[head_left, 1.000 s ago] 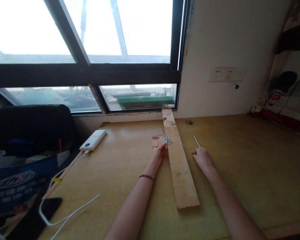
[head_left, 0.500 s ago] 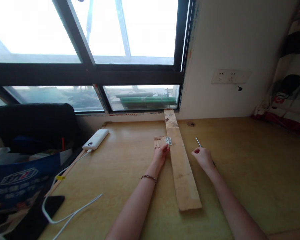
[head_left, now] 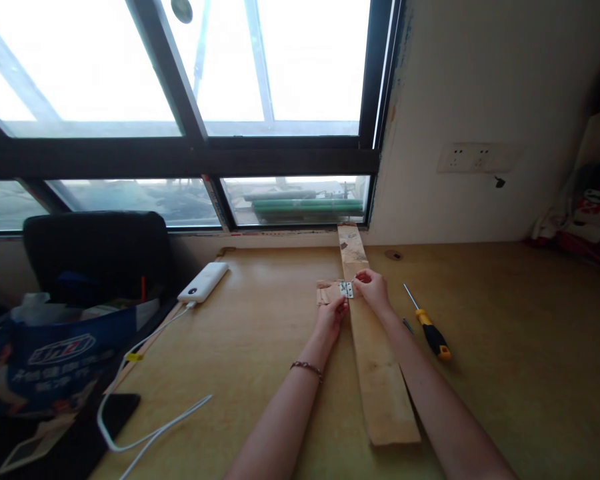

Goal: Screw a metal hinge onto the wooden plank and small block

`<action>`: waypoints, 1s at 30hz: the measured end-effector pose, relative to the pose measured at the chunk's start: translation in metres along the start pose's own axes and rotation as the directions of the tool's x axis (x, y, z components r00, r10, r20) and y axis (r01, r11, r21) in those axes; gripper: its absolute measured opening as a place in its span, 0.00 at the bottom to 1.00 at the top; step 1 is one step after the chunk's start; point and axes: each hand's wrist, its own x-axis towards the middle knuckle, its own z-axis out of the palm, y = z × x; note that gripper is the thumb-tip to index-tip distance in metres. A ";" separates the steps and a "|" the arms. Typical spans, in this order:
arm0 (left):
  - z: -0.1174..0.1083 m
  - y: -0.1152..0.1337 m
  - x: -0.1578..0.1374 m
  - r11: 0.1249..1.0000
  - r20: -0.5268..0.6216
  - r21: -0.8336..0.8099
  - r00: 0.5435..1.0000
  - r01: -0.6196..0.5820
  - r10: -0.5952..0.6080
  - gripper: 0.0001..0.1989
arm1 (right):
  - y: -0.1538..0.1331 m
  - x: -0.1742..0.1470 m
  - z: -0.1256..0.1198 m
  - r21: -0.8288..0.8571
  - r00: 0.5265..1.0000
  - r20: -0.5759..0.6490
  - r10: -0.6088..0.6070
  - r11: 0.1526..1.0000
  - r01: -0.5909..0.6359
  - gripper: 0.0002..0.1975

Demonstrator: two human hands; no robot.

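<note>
- Steadying hinge [head_left: 347, 290], frame centre: left hand [head_left: 331, 321] pinching its lower edge; press flat.
- Right hand [head_left: 374, 290] grip pinched closed beside it, contents unclear; work squarely.

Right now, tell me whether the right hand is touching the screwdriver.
Apart. The head view shows bare tabletop between the right hand and the screwdriver lying beyond it.

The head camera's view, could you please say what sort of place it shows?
Probably a room in a home, used for handiwork: a screwdriver and a long wooden board lie out near a large window.
</note>
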 end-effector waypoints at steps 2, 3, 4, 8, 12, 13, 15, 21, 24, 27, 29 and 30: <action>0.000 0.000 0.000 1.000 0.004 0.004 1.000 -0.008 0.008 0.10 | 0.001 -0.001 -0.001 -0.071 0.998 0.003 -0.061 0.996 0.061 0.08; 0.000 0.000 0.000 1.000 0.003 0.006 1.000 -0.012 0.012 0.10 | 0.001 -0.002 -0.002 -0.097 0.997 0.010 -0.080 0.992 0.080 0.08; 0.000 0.000 -0.001 1.000 0.003 0.008 1.000 -0.015 0.015 0.10 | 0.000 -0.002 -0.003 -0.116 0.996 0.018 -0.091 0.989 0.093 0.08; 0.000 0.000 -0.002 1.000 0.008 0.018 1.000 -0.011 0.011 0.11 | -0.004 -0.004 -0.004 -0.140 0.992 0.042 -0.119 0.982 0.124 0.09; 0.000 -0.001 0.000 1.000 0.020 0.027 1.000 -0.008 0.007 0.13 | -0.004 -0.004 -0.002 -0.139 0.988 0.052 -0.144 0.979 0.149 0.09; -0.001 -0.001 0.001 1.000 0.022 0.029 1.000 -0.010 0.009 0.13 | -0.003 -0.005 -0.001 -0.139 0.985 0.063 -0.159 0.976 0.166 0.09; -0.001 -0.002 0.002 0.999 0.023 0.032 1.000 -0.011 0.010 0.14 | -0.003 -0.005 0.000 -0.142 0.977 0.083 -0.194 0.968 0.205 0.08; 0.000 -0.001 -0.001 1.000 0.000 0.020 1.000 -0.002 0.002 0.11 | -0.004 -0.006 -0.002 -0.188 0.972 0.058 -0.230 0.953 0.237 0.08; 0.002 0.001 -0.002 1.000 -0.020 -0.002 1.000 -0.014 0.014 0.10 | -0.005 -0.006 -0.002 -0.179 0.965 0.105 -0.240 0.950 0.256 0.08; 0.002 0.002 -0.001 1.000 -0.033 -0.015 0.999 -0.023 0.023 0.10 | -0.006 -0.007 -0.001 -0.190 0.960 0.122 -0.254 0.943 0.274 0.08; 0.002 0.002 -0.001 1.000 -0.031 -0.015 0.999 -0.023 0.022 0.10 | -0.007 -0.008 -0.001 -0.224 0.955 0.116 -0.272 0.930 0.292 0.08; 0.001 0.001 0.000 1.000 -0.027 -0.013 0.999 -0.024 0.023 0.10 | -0.008 -0.008 -0.001 -0.245 0.953 0.109 -0.282 0.922 0.300 0.08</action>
